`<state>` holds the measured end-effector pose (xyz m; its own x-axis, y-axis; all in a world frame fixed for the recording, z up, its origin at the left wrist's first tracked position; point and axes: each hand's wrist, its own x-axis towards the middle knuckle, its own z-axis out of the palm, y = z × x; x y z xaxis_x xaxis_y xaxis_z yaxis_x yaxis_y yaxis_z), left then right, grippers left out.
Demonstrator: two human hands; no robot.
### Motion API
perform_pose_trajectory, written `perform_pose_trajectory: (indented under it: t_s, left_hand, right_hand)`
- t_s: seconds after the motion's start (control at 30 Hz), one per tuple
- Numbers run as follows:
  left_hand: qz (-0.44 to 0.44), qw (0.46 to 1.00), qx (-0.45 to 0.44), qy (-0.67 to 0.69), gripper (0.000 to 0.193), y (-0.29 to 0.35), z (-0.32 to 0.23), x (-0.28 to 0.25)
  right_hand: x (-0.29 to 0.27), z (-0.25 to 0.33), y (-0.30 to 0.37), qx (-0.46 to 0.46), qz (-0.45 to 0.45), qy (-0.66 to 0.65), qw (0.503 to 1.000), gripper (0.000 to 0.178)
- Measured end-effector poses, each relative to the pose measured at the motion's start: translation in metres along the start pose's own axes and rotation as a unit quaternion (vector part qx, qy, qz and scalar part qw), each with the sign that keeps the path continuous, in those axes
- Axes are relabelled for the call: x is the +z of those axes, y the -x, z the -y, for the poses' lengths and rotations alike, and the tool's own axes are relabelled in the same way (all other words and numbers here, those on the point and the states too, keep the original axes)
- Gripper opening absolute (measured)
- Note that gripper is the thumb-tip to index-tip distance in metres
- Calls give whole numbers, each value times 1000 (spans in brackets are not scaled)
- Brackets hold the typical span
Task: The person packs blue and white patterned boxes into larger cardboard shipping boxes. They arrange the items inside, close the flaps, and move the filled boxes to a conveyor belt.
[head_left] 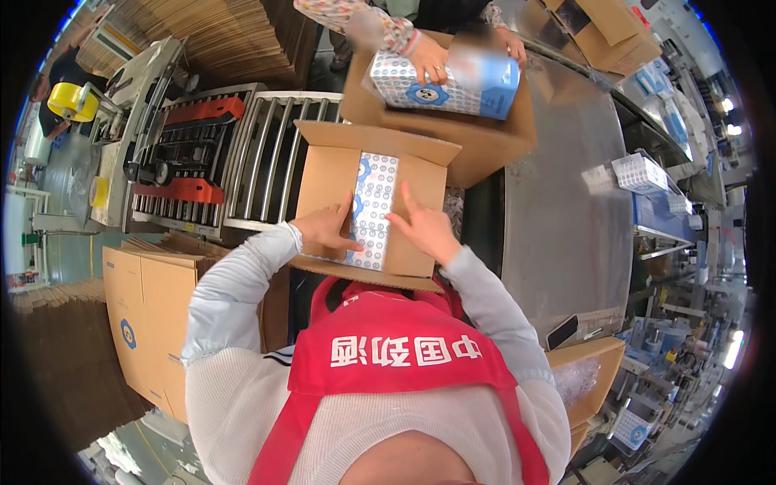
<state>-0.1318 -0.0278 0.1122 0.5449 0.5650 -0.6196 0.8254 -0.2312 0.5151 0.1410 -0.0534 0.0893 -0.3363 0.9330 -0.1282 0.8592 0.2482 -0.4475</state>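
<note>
Right in front of me stands a cardboard carton (323,182) with its two side flaps folded inward and its far flap sticking up. White packages (376,186) with a blue pattern show through the gap between the side flaps. My left hand (326,226) lies by the left flap's inner edge, its fingers spread and some reaching over the gap. On the opposite side, my right hand (426,230) rests on the right flap with thumb and fingers apart. Neither hand grips anything.
Beyond my carton, a co-worker's hands (428,61) hold a white-and-blue pack (453,85) over another carton (493,149). Left are a roller conveyor (275,137), a tape machine (182,153) and folded cartons (153,315). A metal table (558,218) with a phone (562,331) stands right.
</note>
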Motion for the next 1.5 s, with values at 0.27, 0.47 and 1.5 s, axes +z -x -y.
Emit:
perform_pose_trajectory:
  t_s: [0.27, 0.47, 1.5]
  left_hand:
    - [-291, 930, 30, -223, 147, 20, 45, 6]
    - [-452, 841, 51, 294, 126, -12, 84, 46]
    - [-641, 762, -72, -57, 75, 117, 458, -171]
  right_hand:
    - [5, -21, -31, -95, 30, -31, 995, 57]
    - [-55, -24, -58, -126, -301, 85, 941, 43]
    - [214, 348, -421, 89, -177, -240, 950, 52]
